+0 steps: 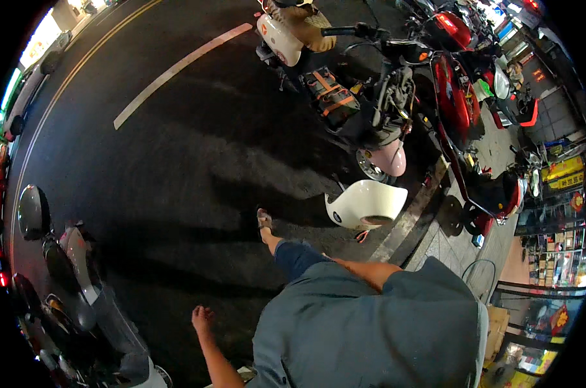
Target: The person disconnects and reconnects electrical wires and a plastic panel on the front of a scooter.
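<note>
My left hand (203, 317) hangs out over the dark road on my left, its fingers curled in, with nothing visible in them. A bare forearm (364, 273) crosses in front of my grey shirt; my right hand at its end is hidden. Ahead, a white curved scooter panel (367, 205) lies on the asphalt, and orange-handled pliers (362, 237) lie at its near edge. Beyond it stands a partly stripped scooter (393, 97) with a bare front, a pinkish front fender (387, 158) and a tool tray (332, 96) with orange strips on its footboard.
Red scooters (458, 103) line the pavement on the right, beside shopfronts. A parked scooter with a mirror (34, 212) stands at the left. A pale kerb strip (406, 226) runs past the panel. My sandalled foot (264, 218) rests on the road. Cars stand at the far left.
</note>
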`<state>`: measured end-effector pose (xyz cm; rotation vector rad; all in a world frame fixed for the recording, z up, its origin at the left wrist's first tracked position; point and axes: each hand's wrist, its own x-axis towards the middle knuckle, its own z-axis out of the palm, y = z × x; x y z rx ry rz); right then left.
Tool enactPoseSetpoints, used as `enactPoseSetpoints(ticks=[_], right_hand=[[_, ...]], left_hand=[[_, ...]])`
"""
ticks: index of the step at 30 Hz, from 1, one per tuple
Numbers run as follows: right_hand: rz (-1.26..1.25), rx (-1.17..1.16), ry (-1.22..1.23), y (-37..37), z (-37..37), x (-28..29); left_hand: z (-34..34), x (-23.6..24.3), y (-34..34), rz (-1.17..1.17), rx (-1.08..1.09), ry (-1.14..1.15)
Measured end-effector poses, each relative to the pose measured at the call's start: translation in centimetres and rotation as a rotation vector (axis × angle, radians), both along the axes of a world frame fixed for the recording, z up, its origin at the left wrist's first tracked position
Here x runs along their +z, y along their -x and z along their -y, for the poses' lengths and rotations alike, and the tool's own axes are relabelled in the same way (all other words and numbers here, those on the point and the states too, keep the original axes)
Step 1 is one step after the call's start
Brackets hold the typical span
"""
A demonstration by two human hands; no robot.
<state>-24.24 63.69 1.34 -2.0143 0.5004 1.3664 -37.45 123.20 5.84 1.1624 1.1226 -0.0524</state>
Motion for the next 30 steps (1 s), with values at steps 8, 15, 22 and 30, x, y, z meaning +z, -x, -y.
enactPoseSetpoints(ticks=[8, 15, 22, 30], right_hand=[[0.004, -0.220, -0.013, -14.2, -7.7, 0.4], [0.036, -0.464, -0.008, -24.8, -11.7, 1.5], [-0.019, -0.719, 0.068, -33.1, -16.4, -0.9], [0.139, -1.063, 0.098, -47.5, -18.0, 4.4]], left_hand=[[-3.5, -5.8, -16.5, 0.022, -0.748, -0.228], [-4.5, -3.7, -32.3, -0.020, -1.272, -0.878], [-11.1, -4.6, -60.0, 0.162, -1.691, -1.221], [-2.0, -1.7, -102.8, 0.250, -1.637, -0.768]])
